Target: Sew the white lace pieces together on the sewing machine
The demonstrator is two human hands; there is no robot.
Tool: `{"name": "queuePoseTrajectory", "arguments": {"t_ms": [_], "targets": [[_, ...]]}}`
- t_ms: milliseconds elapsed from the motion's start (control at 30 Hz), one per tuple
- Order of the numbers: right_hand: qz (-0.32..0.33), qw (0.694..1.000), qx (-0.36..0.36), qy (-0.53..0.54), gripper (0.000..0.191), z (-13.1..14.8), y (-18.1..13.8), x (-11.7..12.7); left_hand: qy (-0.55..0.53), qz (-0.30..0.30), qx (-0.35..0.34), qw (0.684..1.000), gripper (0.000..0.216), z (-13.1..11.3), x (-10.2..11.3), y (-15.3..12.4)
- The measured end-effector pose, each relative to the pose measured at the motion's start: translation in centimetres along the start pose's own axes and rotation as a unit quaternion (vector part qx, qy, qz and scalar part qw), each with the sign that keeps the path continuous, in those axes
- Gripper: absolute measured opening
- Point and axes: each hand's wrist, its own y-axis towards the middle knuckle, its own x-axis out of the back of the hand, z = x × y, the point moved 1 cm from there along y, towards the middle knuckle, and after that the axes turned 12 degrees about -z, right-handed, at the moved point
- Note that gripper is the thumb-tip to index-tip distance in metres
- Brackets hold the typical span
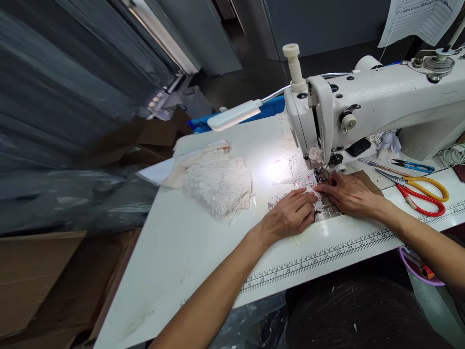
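A white sewing machine stands at the right, its lamp lighting the needle area. A piece of white lace lies at the presser foot, partly covered by my hands. My left hand rests on the lace just left of the foot, palm down with its fingers laid out. Right beside the foot, my right hand has its fingertips closed at the lace edge; the exact grip is partly hidden. On the left of the table sits a pile of cream lace pieces.
Scissors with red and yellow handles, blue thread snips and a dark small object lie right of my hands. A ruler strip runs along the table's front edge. Cardboard boxes stand left of the table.
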Motion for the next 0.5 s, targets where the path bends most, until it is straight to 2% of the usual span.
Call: {"name": "queuePoseTrajectory", "arguments": {"t_ms": [100, 200, 367, 500], "targets": [[-0.001, 1.0, -0.02, -0.018, 0.038, 0.5, 0.1, 0.0, 0.009, -0.005, 0.002, 1.0, 0.01, 0.0, -0.1, 0.0], [-0.022, 0.999, -0.023, 0.01, 0.04, 0.0, -0.2, 0.0, 0.01, -0.011, 0.007, 1.0, 0.009, -0.1, -0.1, 0.1], [-0.052, 0.988, 0.027, 0.142, 0.041, -1.7, -1.0, 0.5, 0.006, -0.013, 0.02, 1.0, 0.009, 0.0, -0.2, -0.1], [-0.06, 0.986, 0.049, 0.145, 0.038, -1.9, -1.1, 0.5, 0.0, -0.004, 0.029, 1.0, 0.011, 0.0, -0.2, -0.4]]}}
